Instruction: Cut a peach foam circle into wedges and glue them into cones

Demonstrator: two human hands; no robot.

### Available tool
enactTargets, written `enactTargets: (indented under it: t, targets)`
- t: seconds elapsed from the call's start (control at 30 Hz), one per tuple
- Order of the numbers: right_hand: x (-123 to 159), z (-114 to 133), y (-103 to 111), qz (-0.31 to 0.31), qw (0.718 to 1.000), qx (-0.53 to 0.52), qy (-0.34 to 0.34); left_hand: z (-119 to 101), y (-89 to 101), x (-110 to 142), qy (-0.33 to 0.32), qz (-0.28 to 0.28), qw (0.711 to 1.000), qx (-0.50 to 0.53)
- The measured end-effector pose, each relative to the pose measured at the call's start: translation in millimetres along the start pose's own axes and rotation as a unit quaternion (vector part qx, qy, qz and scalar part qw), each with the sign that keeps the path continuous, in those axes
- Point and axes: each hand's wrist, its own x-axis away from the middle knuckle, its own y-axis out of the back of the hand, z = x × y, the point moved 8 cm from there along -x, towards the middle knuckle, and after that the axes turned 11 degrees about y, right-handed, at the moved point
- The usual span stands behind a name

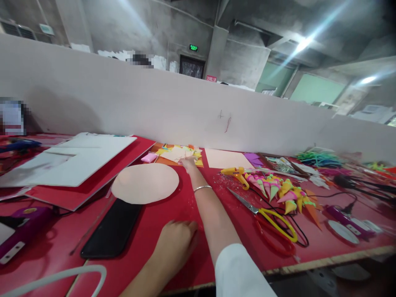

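My right hand (187,162), with a silver bangle at the wrist, reaches to the far side of the red table. Its fingers are closed at the near edge of a cream paper scrap (173,153), on a heap of yellow and orange scraps; the grip is small and partly hidden. Nearer the front edge, my left hand (179,237) rests on the table, curled into a loose fist with nothing visible in it. A cream paper oval (145,183) lies left of my right forearm, overlapping a black phone (113,229).
To the right lie scissors (250,206) with yellow and red handles, a yellow glue gun (236,174) and several colourful small cones (291,196). White boards (93,165) are stacked at left. A pale partition (161,107) stands behind. A cream sheet (227,159) lies against it.
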Motion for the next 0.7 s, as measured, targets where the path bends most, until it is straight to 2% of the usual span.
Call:
enactTargets:
  t: [0.07, 0.2, 0.33, 0.37, 0.4, 0.43, 0.5, 0.6, 0.7]
  targets:
    - [12, 5, -3, 0.044, 0.997, 0.056, 0.016, -1, 0.7, 0, -0.001, 0.002, 1.0, 0.003]
    - [52, 36, -9, 0.167, 0.971, 0.114, 0.126, -4, -0.5, 1, -0.008, 0.004, 1.0, 0.008]
    - [111, 53, -16, 0.301, 0.914, 0.159, 0.22, -6, -3.2, 2, -0.018, 0.009, 1.0, 0.013]
    - [128, 56, -23, 0.344, 0.865, 0.233, 0.281, -5, -3.7, 2, -0.017, 0.01, 1.0, 0.016]
    - [140, 57, -26, 0.35, 0.827, 0.297, 0.324, -5, -4.4, 1, -0.015, 0.011, 1.0, 0.022]
    - [147, 58, -28, 0.335, 0.801, 0.345, 0.357, -4, -4.9, 1, -0.01, 0.012, 0.999, 0.028]
    - [152, 63, -31, 0.297, 0.774, 0.4, 0.391, -4, -4.6, 0, -0.004, 0.015, 0.999, 0.048]
    - [144, 75, -26, 0.254, 0.783, 0.412, 0.391, -8, 5.3, 1, -0.025, 0.018, 0.993, 0.113]
    - [138, 93, 1, 0.21, 0.806, 0.397, 0.387, -11, 32.0, 12, -0.071, 0.009, 0.976, 0.206]
